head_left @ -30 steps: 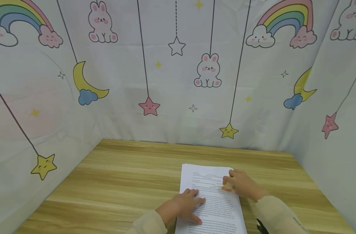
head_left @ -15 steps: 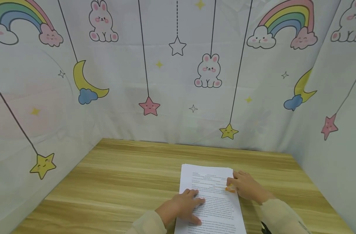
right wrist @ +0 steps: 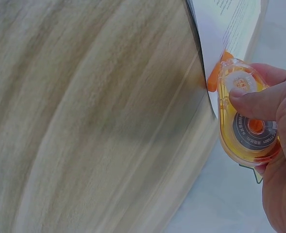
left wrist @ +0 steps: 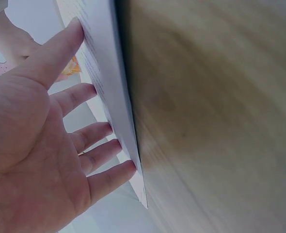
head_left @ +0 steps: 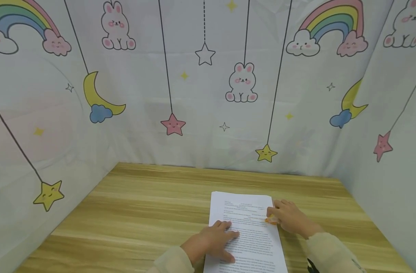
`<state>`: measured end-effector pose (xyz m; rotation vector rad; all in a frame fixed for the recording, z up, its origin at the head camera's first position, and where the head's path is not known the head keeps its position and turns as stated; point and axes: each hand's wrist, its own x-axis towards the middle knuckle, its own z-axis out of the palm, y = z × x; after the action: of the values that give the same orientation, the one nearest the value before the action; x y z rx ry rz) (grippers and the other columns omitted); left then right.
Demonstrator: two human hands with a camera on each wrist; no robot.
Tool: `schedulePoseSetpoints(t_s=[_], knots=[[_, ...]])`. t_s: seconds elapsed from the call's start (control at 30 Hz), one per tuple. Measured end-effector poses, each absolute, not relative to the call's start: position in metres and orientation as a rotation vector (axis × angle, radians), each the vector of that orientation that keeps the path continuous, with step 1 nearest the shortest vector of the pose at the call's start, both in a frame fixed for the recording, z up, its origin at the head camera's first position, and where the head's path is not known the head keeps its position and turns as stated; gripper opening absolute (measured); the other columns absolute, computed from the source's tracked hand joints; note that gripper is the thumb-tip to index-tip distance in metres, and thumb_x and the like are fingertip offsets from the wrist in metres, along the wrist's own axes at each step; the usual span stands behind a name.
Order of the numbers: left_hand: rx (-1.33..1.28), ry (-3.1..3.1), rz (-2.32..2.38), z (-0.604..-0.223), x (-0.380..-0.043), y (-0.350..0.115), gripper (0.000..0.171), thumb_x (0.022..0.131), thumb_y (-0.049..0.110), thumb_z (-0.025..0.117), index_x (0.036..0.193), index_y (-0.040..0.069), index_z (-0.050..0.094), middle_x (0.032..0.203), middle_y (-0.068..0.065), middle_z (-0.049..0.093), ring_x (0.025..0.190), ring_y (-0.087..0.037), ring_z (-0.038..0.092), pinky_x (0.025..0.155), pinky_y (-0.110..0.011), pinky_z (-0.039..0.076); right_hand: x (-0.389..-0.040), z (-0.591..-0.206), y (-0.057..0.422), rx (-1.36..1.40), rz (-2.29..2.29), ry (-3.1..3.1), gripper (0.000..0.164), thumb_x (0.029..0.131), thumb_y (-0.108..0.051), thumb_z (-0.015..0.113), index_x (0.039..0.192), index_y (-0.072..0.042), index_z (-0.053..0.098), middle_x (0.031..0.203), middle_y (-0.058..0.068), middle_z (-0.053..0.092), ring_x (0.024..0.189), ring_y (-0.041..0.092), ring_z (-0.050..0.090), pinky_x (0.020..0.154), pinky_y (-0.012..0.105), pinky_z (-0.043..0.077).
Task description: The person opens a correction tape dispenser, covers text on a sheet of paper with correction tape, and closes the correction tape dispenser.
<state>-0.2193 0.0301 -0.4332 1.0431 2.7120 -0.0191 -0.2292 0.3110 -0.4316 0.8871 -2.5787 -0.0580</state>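
I have the right hand (head_left: pixel 293 217) pinching the tape dispenser (right wrist: pixel 245 131), its tip at the paper stack's (head_left: pixel 249 248) right edge. The left hand (head_left: pixel 216 239), fingers spread, rests on the stack. Positioning appears done; whether any tape is laid, I cannot tell.

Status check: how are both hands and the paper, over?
Left hand: fingers spread, touching the printed paper. Right hand: grips orange tape dispenser near the paper's right edge. Nothing visibly blocking it.
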Motion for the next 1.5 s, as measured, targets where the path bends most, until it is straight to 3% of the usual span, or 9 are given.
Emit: schedulePoseSetpoints(t_s=[0.33, 0.5, 0.73, 0.87, 1.1, 1.3, 1.5], knots=[[1.038, 2.704, -0.015, -0.434, -0.220, 0.029, 0.072, 0.071, 0.061, 0.065, 0.135, 0.040, 0.041, 0.145, 0.002, 0.035, 0.130, -0.020, 0.036, 0.096, -0.041, 0.043, -0.225, -0.429, 0.311, 0.876, -0.045, -2.604, 0.024, 0.073, -0.006, 0.071, 0.084, -0.024, 0.060, 0.072, -0.010, 0.036, 0.067, 0.006, 0.031, 0.058, 0.021, 0.024], [1.040, 2.706, -0.005, -0.436, -0.219, 0.028, 0.072, 0.071, 0.061, 0.065, 0.135, 0.040, 0.041, 0.145, 0.002, 0.035, 0.129, -0.020, 0.037, 0.095, -0.041, 0.044, -0.226, -0.434, 0.319, 0.891, -0.033, -2.469, 0.024, 0.067, -0.009, 0.076, 0.081, -0.023, 0.063, 0.068, -0.011, 0.035, 0.063, 0.002, 0.023, 0.057, 0.017, 0.022], [1.034, 2.695, 0.032, -0.435, -0.219, 0.026, 0.072, 0.072, 0.059, 0.066, 0.136, 0.038, 0.041, 0.145, 0.001, 0.034, 0.132, -0.021, 0.035, 0.097, -0.041, 0.043, -0.224, -0.433, 0.332, 0.852, 0.086, -2.357, 0.040, 0.055, 0.005, 0.077, 0.082, -0.021, 0.065, 0.065, -0.012, 0.035, 0.062, -0.002, 0.018, 0.054, 0.017, 0.019], [1.011, 2.680, 0.073, -0.435, -0.220, 0.026, 0.072, 0.072, 0.058, 0.066, 0.136, 0.037, 0.041, 0.146, 0.001, 0.032, 0.134, -0.021, 0.032, 0.099, -0.043, 0.042, -0.221, -0.430, 0.329, 0.839, 0.128, -2.384, 0.038, 0.059, -0.003, 0.081, 0.088, -0.021, 0.065, 0.068, -0.010, 0.042, 0.063, -0.003, 0.023, 0.053, 0.017, 0.024], [1.029, 2.688, 0.099, -0.434, -0.219, 0.026, 0.069, 0.073, 0.055, 0.067, 0.135, 0.036, 0.043, 0.145, 0.000, 0.034, 0.134, -0.021, 0.033, 0.099, -0.043, 0.041, -0.220, -0.423, 0.310, 0.780, 0.191, -2.630, 0.030, 0.075, -0.007, 0.072, 0.100, -0.020, 0.063, 0.079, -0.008, 0.047, 0.071, 0.005, 0.037, 0.059, 0.022, 0.035], [1.078, 2.682, 0.103, -0.434, -0.217, 0.028, 0.063, 0.076, 0.052, 0.066, 0.133, 0.034, 0.046, 0.142, -0.001, 0.038, 0.132, -0.020, 0.035, 0.099, -0.039, 0.042, -0.224, -0.419, 0.293, 0.757, 0.252, -2.745, 0.033, 0.076, -0.001, 0.068, 0.103, -0.019, 0.061, 0.082, -0.005, 0.053, 0.073, 0.008, 0.045, 0.062, 0.025, 0.041], [1.048, 2.665, 0.066, -0.433, -0.215, 0.030, 0.067, 0.075, 0.054, 0.066, 0.135, 0.036, 0.043, 0.145, 0.002, 0.036, 0.132, -0.020, 0.035, 0.098, -0.041, 0.043, -0.229, -0.424, 0.275, 0.796, 0.230, -2.723, 0.029, 0.076, -0.003, 0.069, 0.101, -0.019, 0.063, 0.081, -0.004, 0.053, 0.072, 0.008, 0.044, 0.061, 0.024, 0.040]])
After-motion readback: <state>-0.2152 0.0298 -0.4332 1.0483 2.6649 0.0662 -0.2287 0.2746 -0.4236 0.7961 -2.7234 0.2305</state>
